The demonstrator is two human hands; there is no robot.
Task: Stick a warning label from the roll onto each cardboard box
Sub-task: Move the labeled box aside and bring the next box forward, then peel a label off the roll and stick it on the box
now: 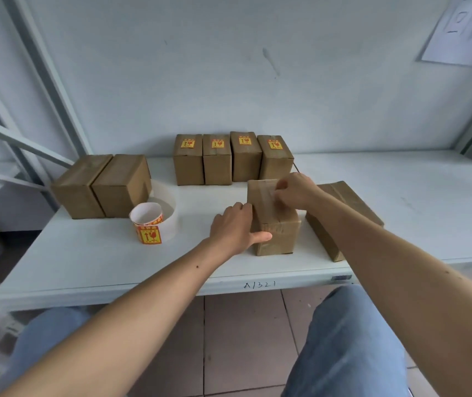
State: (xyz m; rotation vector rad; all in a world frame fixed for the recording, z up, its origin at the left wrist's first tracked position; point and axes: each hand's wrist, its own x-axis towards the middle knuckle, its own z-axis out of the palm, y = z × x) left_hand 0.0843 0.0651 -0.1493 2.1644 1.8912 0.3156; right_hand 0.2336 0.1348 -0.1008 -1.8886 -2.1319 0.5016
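While you sit at the shelf, this is what lies before you:

Box in hand: your taped cardboard box (275, 227) stands near the front edge of the white shelf (86, 262), a plain brown block with glossy clear tape running over its top and down its front face.
Left hand: your left hand (236, 229) braces the box's left side, fingers curled over the top edge and thumb laid straight across the front face; it clasps the box.
Right hand: your right hand (293, 190) sits on the box top with its fingertips bunched together; whether they pinch a label cannot be told, since the fingers cover that spot.
Label roll: your roll of warning labels (146, 223) stands left of the box, well apart from it, a loose white paper coil with orange-and-yellow stickers on its outer face and a pale strip of backing curling behind it.
Labelled boxes: four upright boxes (232, 159) stand in a row at the back, each with a yellow-and-red label on top.
Unlabelled boxes: two bare boxes (101, 186) touch side by side at the left; another box (343, 216) lies just right of yours.
Floor: reddish square tiles (243, 339) show beneath.
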